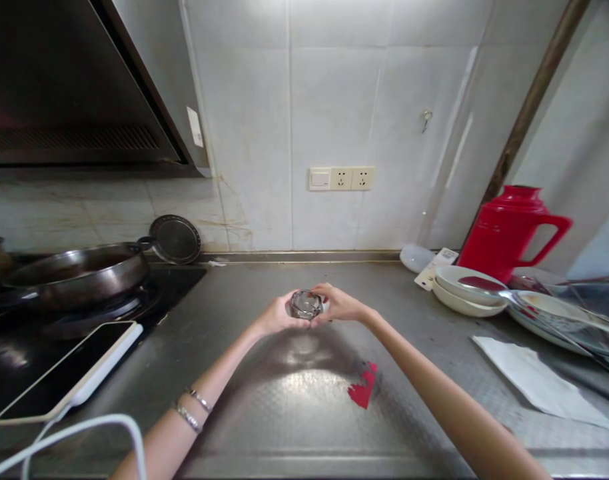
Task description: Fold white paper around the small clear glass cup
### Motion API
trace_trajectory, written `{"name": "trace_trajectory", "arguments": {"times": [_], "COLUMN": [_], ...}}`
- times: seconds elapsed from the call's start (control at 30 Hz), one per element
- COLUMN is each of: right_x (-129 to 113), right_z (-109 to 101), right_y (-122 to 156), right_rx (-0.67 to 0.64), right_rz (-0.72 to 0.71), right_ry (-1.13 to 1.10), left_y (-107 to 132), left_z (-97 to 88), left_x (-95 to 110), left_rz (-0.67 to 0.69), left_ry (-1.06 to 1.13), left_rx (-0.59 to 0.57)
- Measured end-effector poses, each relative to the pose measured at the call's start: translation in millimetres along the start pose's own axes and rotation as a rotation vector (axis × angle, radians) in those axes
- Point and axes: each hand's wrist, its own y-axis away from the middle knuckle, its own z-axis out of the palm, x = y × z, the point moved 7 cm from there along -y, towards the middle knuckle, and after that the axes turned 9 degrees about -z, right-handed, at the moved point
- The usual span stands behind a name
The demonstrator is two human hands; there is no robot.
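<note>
Both hands hold a small round glass dish (306, 305), which looks like an ashtray, above the middle of the steel counter (264, 427). My left hand (280, 312) is closed on its left side, fingers along the rim and thumb at the near edge. On the opposite side, my right hand (337, 303) grips it with bent fingers and a thumb near the front. The two thumbs come close together. What lies inside the dish, if anything, I cannot make out. A torn red patch (364, 387) is on the counter nearer to me, right of the dish.
To the left, a steel pan (94, 273) sits on the black stove, with a phone (69, 373) and white cable before it. On the right stand a red thermos jug (504, 233), stacked white bowls (467, 300) and a white paper towel (539, 380).
</note>
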Motion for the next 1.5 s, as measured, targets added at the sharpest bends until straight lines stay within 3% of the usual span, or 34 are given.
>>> {"name": "trace_trajectory", "arguments": {"times": [0.2, 0.4, 0.57, 0.77, 1.03, 1.23, 1.5], "right_x": [-7, 3, 28, 63, 97, 117, 126], "right_z": [3, -29, -66, -110, -132, -133, -127], "right_y": [9, 38, 81, 140, 192, 215, 223], "right_rx": [-0.011, 0.041, 0.033, 0.071, 0.039, 0.038, 0.024], "right_rz": [0.022, 0.093, 0.214, 0.374, 0.469, 0.537, 0.577], "right_ry": [0.038, 0.047, 0.076, 0.067, 0.067, 0.089, 0.036], "left_y": [2, -27, -65, -106, -137, -139, -141], "left_z": [3.3, 31.5, 82.6, 144.3, 204.0, 223.3, 230.4], "left_x": [9, 16, 23, 33, 25, 21, 7], "left_rz": [-0.013, 0.093, 0.053, 0.04, 0.02, 0.055, 0.031], "left_ry": [-0.112, -0.137, -0.179, -0.267, -0.341, -0.307, -0.306], "left_rx": [-0.035, -0.03, -0.13, -0.134, -0.201, -0.219, -0.206]}}
